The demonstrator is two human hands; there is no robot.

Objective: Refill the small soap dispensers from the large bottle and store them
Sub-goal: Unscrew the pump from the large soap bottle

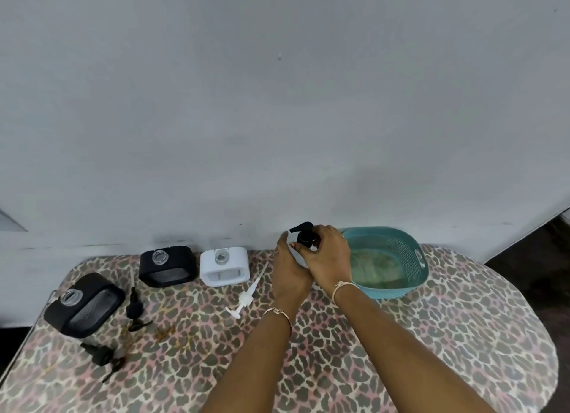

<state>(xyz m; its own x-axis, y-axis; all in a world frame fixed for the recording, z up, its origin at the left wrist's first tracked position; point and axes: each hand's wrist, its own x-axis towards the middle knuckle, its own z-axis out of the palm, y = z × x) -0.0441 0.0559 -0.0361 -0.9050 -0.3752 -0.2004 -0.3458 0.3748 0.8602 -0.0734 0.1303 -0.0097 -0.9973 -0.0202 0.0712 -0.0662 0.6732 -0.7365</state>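
Observation:
My left hand wraps around a pale bottle at the back of the table, mostly hidden by both hands. My right hand grips the black pump head on top of that bottle. Three small dispensers stand open without pumps: a black one at the left, another black one and a white one near the wall. A white pump lies on the cloth beside my left wrist. Two black pumps lie near the left dispenser.
A teal perforated basket stands at the back right, touching my right wrist. The round table carries a leopard-print cloth. A pale wall rises directly behind the dispensers. Brownish stains mark the cloth left of centre.

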